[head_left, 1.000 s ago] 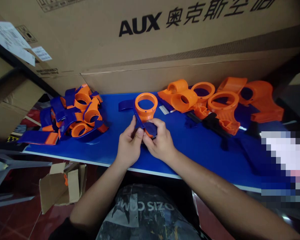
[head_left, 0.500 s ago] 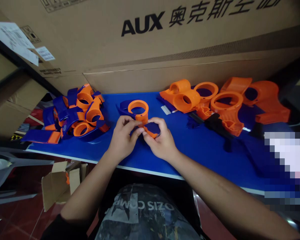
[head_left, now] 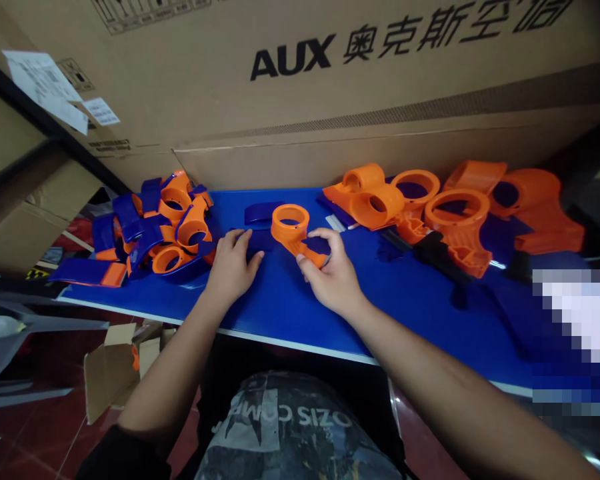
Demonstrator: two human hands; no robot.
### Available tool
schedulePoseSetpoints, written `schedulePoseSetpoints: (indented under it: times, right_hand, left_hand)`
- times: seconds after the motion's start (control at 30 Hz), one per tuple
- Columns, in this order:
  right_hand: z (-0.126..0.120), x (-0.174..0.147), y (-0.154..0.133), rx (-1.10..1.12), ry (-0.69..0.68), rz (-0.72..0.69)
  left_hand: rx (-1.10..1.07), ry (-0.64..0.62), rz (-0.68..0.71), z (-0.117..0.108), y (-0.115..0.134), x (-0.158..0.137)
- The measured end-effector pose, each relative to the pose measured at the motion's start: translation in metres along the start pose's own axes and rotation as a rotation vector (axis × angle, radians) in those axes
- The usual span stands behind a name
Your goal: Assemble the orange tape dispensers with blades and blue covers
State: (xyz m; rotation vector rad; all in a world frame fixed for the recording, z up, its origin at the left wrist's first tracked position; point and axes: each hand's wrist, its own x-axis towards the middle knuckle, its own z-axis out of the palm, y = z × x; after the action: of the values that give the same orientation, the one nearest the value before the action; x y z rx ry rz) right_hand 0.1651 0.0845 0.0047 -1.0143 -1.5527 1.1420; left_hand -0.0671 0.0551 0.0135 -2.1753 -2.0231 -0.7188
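My right hand [head_left: 336,277] grips the lower end of an orange tape dispenser body [head_left: 291,230], thumb on the near side and fingers curled round the far side. Its ring points up and away from me over the blue tabletop. My left hand [head_left: 234,265] is apart from the body, thumb and fingers spread, low over the table. Just beyond its fingertips lies a dark blue curved plastic piece [head_left: 264,213]. A darker blue part below that piece is partly covered by the left fingers; I cannot tell whether they touch it.
Blue-and-orange tape dispensers [head_left: 170,230] are heaped at the left. Several orange bodies [head_left: 455,210] lie at the right, with black parts [head_left: 433,253] before them. A large cardboard box [head_left: 300,127] walls the back. An open carton [head_left: 111,373] stands below the table's front edge [head_left: 300,347].
My left hand has let go and moved left, away from the orange body. The right hand still holds the body, which is now separate from the blue curved piece and turned slightly.
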Motion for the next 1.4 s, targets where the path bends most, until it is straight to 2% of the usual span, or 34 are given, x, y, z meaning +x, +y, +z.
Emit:
schedulePoseSetpoints:
  times: [0.13, 0.23, 0.3, 0.37, 0.43, 0.5, 0.67, 0.73, 0.83, 0.97, 1.2, 1.4]
  right_hand:
    - [-0.006, 0.005, -0.006, -0.220, 0.116, -0.090]
    - [-0.008, 0.007, -0.010, -0.291, 0.172, -0.154]
    - [-0.008, 0.007, -0.011, -0.314, 0.184, -0.201]
    - [-0.009, 0.008, -0.011, -0.332, 0.198, -0.261]
    - [-0.010, 0.007, -0.011, -0.334, 0.208, -0.323]
    - [-0.012, 0.006, -0.013, -0.313, 0.198, -0.373]
    - [-0.017, 0.001, -0.019, -0.260, 0.056, -0.425]
    - [-0.017, -0.001, -0.020, -0.250, 0.000, -0.448]
    - [-0.014, -0.003, -0.021, -0.254, -0.046, -0.486]
    - [-0.012, -0.003, -0.021, -0.275, -0.064, -0.503]
    - [-0.010, -0.006, -0.022, -0.245, -0.086, -0.513]
    - [-0.009, -0.007, -0.025, -0.197, -0.106, -0.400]
  left_hand:
    - [0.130, -0.139, 0.042, 0.002, 0.010, 0.016]
    - [0.123, -0.207, 0.080, 0.005, 0.017, 0.020]
    - [0.083, -0.159, 0.105, 0.005, 0.021, 0.019]
    - [0.017, -0.029, 0.137, 0.000, 0.025, 0.015]
    - [-0.057, 0.113, 0.191, -0.011, 0.030, 0.014]
    - [-0.113, 0.141, 0.269, -0.026, 0.035, 0.015]
    - [-0.259, -0.180, 0.447, -0.054, 0.045, 0.028]
    - [-0.289, -0.227, 0.488, -0.056, 0.046, 0.031]
    - [-0.315, -0.191, 0.516, -0.054, 0.046, 0.029]
    - [-0.360, -0.124, 0.535, -0.054, 0.047, 0.026]
    - [-0.354, -0.106, 0.552, -0.051, 0.046, 0.028]
    - [-0.276, -0.134, 0.563, -0.052, 0.043, 0.026]
